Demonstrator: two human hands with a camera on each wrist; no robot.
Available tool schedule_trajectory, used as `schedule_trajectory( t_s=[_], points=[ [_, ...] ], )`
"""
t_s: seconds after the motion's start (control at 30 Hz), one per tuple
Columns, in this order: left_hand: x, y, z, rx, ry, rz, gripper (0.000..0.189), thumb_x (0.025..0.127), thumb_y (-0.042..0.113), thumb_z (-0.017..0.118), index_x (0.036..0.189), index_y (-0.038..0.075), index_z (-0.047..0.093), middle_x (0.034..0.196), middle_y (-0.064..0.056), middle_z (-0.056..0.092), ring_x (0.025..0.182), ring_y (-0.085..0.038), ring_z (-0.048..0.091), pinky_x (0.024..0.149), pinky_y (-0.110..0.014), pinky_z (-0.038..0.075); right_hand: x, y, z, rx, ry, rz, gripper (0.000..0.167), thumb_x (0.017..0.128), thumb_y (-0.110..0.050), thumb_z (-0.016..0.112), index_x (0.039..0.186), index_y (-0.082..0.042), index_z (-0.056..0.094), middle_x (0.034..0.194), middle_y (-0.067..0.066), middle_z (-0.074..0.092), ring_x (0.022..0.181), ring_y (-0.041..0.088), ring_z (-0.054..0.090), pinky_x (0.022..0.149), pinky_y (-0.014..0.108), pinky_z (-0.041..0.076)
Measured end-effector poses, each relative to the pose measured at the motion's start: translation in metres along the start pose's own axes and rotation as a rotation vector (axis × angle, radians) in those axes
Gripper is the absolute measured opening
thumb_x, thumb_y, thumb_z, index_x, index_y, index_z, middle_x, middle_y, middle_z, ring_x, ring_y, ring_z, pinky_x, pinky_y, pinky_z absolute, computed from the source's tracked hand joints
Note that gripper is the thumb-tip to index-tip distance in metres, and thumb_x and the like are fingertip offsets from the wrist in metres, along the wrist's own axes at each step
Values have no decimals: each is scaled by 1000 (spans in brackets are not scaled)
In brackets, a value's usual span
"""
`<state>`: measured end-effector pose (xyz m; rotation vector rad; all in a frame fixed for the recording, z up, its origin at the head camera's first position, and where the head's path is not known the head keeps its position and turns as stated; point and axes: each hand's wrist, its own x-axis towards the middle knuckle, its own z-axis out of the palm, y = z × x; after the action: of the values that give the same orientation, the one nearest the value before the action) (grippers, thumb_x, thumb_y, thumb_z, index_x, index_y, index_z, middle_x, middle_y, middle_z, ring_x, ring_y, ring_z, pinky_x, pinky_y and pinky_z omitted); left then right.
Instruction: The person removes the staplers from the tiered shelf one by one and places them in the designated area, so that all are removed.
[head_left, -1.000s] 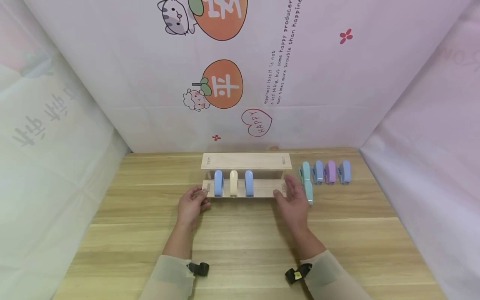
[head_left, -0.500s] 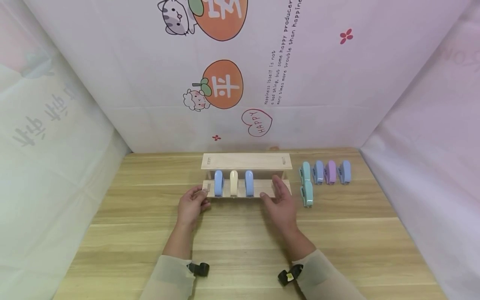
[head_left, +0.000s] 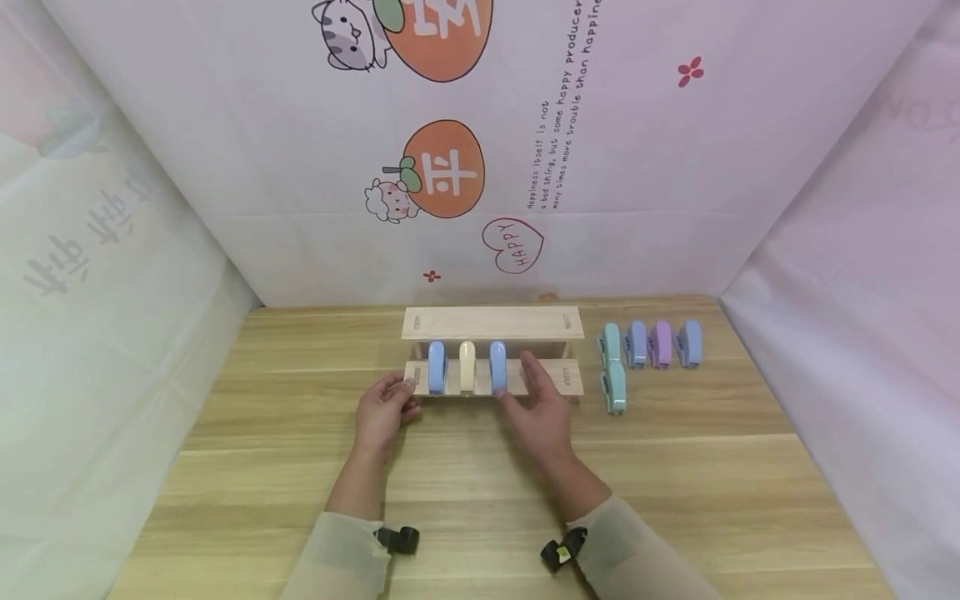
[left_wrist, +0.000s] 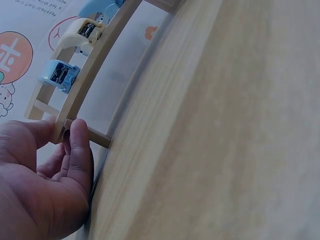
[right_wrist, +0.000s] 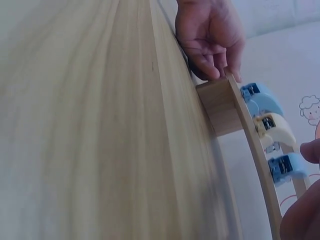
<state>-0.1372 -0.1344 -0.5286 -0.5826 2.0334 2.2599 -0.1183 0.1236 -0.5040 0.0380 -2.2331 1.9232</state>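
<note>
Head view: a pale, two-tier wooden rack (head_left: 491,322) stands near the back of the table (head_left: 465,500), its end pinched by the left hand (head_left: 381,414); the right hand (head_left: 546,421), fingers extended, has moved leftward beside a glossy blue clip (head_left: 498,367). Left wrist view: thumb and fingers grasp the rack. Right wrist view: rounded blue, cream and blue clips line its edge; contact there is unclear.

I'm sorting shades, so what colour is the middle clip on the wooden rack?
The middle clip is pale yellow, clearest from the head view.
</note>
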Motion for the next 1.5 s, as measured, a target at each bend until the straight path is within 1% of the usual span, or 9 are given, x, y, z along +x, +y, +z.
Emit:
schedule_trajectory(
  t_s=[0.1,0.23,0.37,0.6,0.87,1.07,1.23,1.33,1.5],
  points=[
    [-1,0,0,-10,-1,6,40,100,20,71,137,9,60,114,-15,68,96,-25,66,86,-34,65,1,-1,5,-23,-14,-20,74,91,-9,80,156,-9,44,160,5,43,147,22,41,119,26,37],
    [-2,1,0,-17,-1,10,39,99,19,71,136,9,61,113,-14,68,96,-25,66,86,-34,65,2,-1,12,-49,-22,-44,76,88,-4,80,155,-7,45,159,8,44,145,25,44,117,25,37],
    [-2,1,0,-17,-1,8,39,99,18,71,136,9,61,112,-14,68,96,-25,66,86,-35,65,4,-1,19,-70,-28,-39,79,87,-2,79,157,-7,42,160,9,42,146,26,42,119,28,36],
    [-2,1,0,-16,-4,14,40,99,19,71,136,9,61,114,-14,68,98,-27,66,87,-35,65,7,-3,26,-116,-15,-15,83,87,-2,78,159,-7,38,160,10,41,147,23,40,121,30,35],
    [-2,1,0,-15,-6,33,41,99,18,72,137,7,60,115,-15,68,95,-26,66,85,-35,65,12,0,31,-187,19,-39,76,89,2,73,157,-11,43,157,11,48,143,23,46,117,32,41],
    [-2,5,1,1,2,15,42,100,19,71,138,6,60,117,-15,69,96,-26,67,85,-34,65,14,-2,27,-239,28,-31,69,91,3,67,155,-12,47,153,14,52,141,27,49,117,39,43],
    [-1,7,1,24,7,2,47,99,22,72,141,4,58,123,-16,67,100,-27,67,87,-33,64,11,-5,19,-221,28,-14,68,92,3,65,156,-15,48,154,12,52,142,30,48,118,44,41],
    [-1,7,2,31,9,-1,47,99,22,73,140,3,59,123,-16,65,100,-27,67,88,-32,64,7,-7,12,-191,37,-14,68,93,3,65,156,-15,47,155,9,51,142,29,47,119,45,41],
    [0,7,1,34,32,1,47,98,24,75,138,3,61,122,-15,65,98,-25,68,87,-32,64,3,-8,-2,-165,54,-39,67,94,3,65,156,-11,46,156,10,50,143,30,47,120,48,40]
  ],
)
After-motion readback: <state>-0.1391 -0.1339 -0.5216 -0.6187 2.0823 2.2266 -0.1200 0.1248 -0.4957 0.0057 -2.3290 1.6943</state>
